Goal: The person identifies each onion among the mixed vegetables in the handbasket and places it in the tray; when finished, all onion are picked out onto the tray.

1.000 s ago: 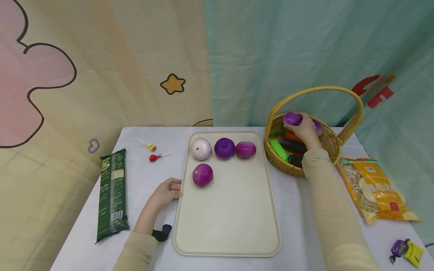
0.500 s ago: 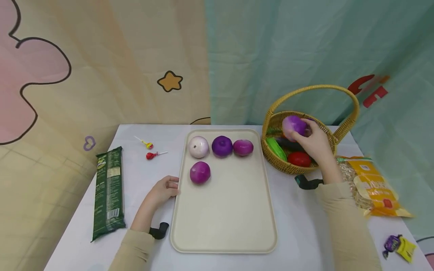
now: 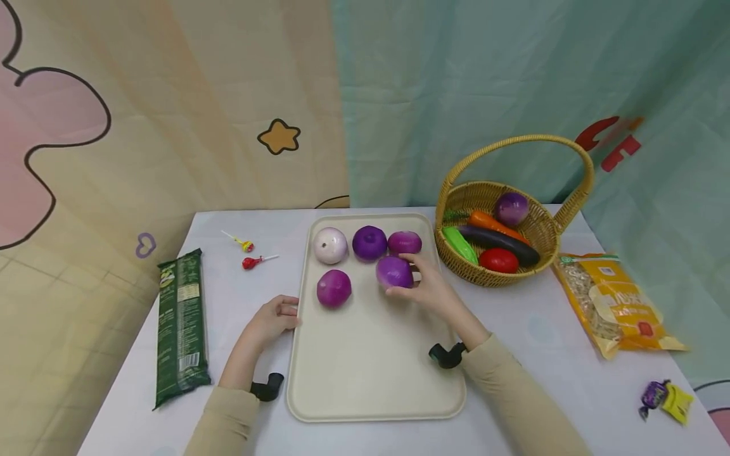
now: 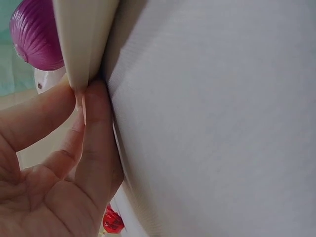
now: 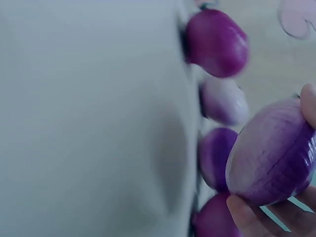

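Over the tray's (image 3: 376, 380) far half the right hand (image 3: 428, 288) grips an onion (image 3: 393, 272) just below the far-edge row. Best lowered gently beside the lone onion (image 3: 334, 288), flat side down, so it won't roll. Left hand (image 3: 274, 320) pinches the left rim.

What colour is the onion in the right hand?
Purple, fading to whitish at one end; the onion shows best in the right wrist view.

The head camera looks down from above. Both wrist cameras sit very close; all see the tray (image 3: 376, 354).
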Action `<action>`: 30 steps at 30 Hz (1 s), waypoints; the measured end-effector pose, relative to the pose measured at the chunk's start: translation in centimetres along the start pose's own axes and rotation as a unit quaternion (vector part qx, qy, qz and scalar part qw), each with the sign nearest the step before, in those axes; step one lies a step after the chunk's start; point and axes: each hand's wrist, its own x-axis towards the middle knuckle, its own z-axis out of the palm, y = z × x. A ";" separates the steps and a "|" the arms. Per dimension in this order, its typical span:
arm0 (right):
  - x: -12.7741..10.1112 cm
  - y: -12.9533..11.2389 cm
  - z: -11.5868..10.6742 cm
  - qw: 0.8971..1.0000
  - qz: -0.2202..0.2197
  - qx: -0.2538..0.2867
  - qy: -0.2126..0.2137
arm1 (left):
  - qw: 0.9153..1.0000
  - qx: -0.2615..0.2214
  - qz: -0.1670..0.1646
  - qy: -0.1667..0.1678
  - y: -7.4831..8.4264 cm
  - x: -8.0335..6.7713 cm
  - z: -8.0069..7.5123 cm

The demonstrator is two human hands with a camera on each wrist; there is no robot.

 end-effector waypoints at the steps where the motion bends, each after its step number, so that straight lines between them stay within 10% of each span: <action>1: 0.3 -0.2 0.6 1.000 -0.012 -0.012 -0.005 | 1.000 0.004 0.000 0.000 0.1 0.0 -0.1; 7: 1.6 -1.1 3.2 0.994 -0.061 -0.088 -0.030 | 1.000 0.023 0.004 0.001 0.0 0.1 -0.5; 19: 1.5 -1.8 5.0 0.995 -0.045 -0.072 -0.058 | 1.000 0.022 0.010 0.006 -0.2 0.1 -0.1; 30: -0.1 -2.6 -1.0 0.997 -0.069 -0.030 -0.002 | 1.000 0.020 -0.001 0.016 -0.5 -0.4 0.2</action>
